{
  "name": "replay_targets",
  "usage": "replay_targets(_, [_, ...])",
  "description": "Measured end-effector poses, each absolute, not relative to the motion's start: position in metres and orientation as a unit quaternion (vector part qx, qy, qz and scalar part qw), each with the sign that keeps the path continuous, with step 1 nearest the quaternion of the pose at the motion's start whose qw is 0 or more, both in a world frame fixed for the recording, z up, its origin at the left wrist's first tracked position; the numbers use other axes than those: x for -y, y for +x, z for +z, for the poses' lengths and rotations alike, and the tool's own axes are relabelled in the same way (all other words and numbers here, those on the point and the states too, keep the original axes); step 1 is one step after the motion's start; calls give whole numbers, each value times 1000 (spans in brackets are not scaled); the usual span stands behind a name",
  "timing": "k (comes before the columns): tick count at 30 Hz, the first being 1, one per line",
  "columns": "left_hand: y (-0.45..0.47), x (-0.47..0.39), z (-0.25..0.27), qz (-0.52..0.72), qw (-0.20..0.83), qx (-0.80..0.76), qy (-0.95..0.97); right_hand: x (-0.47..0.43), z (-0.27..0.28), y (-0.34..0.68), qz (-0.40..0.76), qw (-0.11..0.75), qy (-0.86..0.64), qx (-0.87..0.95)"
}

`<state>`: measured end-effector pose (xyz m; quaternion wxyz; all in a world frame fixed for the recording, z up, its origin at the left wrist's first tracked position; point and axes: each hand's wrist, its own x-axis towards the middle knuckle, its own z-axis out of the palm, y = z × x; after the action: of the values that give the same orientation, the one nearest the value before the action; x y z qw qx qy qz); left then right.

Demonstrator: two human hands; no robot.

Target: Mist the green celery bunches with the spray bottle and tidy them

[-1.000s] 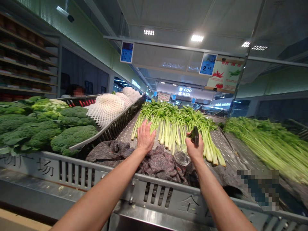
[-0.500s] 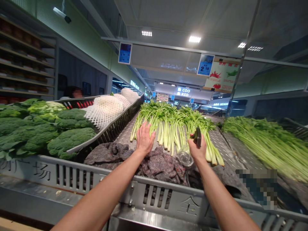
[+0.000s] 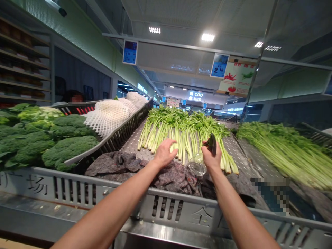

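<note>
My right hand [image 3: 212, 156] grips a clear bottle [image 3: 197, 166] with a black top, which looks like a spray bottle. Its round base tilts toward me, and my fingers hide its middle. Beside it to the left, my left hand [image 3: 165, 154] hovers at the cut ends of the celery [image 3: 178, 135], thumb and fingers apart and curved, with nothing seen in it. The celery lies in a row, leaves away from me, on a patterned metal shelf [image 3: 129, 144]. Below both hands a crumpled dark grey cloth [image 3: 173, 176] runs along the front.
A grey slotted rail [image 3: 114, 192] borders the display in front. Broccoli [image 3: 74, 148] fills the left side, beside a black crate [image 3: 124, 126] with produce in white foam nets [image 3: 109, 112]. A mirror [image 3: 285, 138] stands on the right. Price signs [image 3: 220, 65] hang overhead.
My left hand has drawn off the celery at the left, moving right and toward me, and its fingers have curled. My right hand still holds the bottle. The view has shifted slightly.
</note>
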<state>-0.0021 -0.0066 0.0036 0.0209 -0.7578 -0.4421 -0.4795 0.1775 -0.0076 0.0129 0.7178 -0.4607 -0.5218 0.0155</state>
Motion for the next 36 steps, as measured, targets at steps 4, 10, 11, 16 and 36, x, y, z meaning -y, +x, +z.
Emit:
replay_targets(4, [13,26,-7,-131,-168,357,-909,8,15,179,2,729,-447,518])
replay_targets(10, [30,19,-17,-9,-22,410,-912,10,22,183,-24,772,-416,479])
replay_targets(11, [31,15,-18,5,-7,419,-908,11,23,183,-26,772,-418,478])
replay_targets(16, [30,6,-20,-13,84,421,-903,13,21,184,-23,765,-439,471])
replay_targets(36, [50,15,-20,-134,-87,367,-917,14,17,193,-49,761,-453,462])
